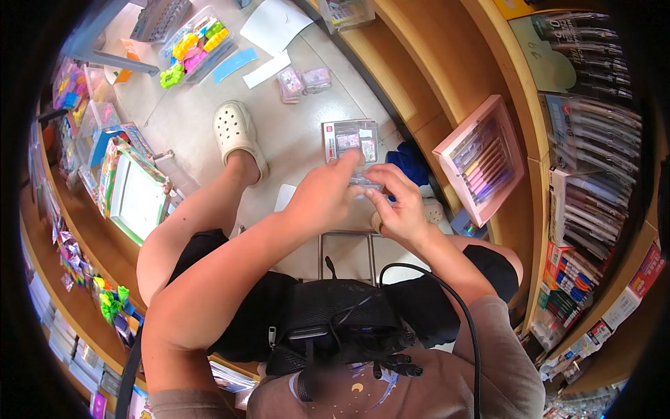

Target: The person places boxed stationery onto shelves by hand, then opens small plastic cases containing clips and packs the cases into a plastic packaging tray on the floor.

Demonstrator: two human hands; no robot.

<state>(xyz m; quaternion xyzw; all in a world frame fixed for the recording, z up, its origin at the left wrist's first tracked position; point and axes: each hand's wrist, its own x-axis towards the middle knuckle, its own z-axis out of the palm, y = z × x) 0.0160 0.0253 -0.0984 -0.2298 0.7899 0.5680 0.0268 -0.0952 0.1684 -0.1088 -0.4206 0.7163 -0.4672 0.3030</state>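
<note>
My left hand point(322, 194) and my right hand point(400, 209) meet in front of my knees. Between their fingertips is a small clear plastic pack point(363, 181), whose contents are too small to make out. Both hands have their fingers closed on it. Just beyond them on the floor lies a white-and-red box with a clear top point(338, 130), holding small pinkish packs. My left fingers partly cover its near edge. A dark blue cloth-like bundle point(407, 165) sits to the right of the box.
Pink packs point(290, 85), paper sheets point(273, 28) and a bin of colourful toys point(222, 54) are on the floor. A pink-framed pen box point(497, 133) leans on the right shelf point(481, 49), near racks of pens point(590, 133). A green-edged box point(143, 190) stands left.
</note>
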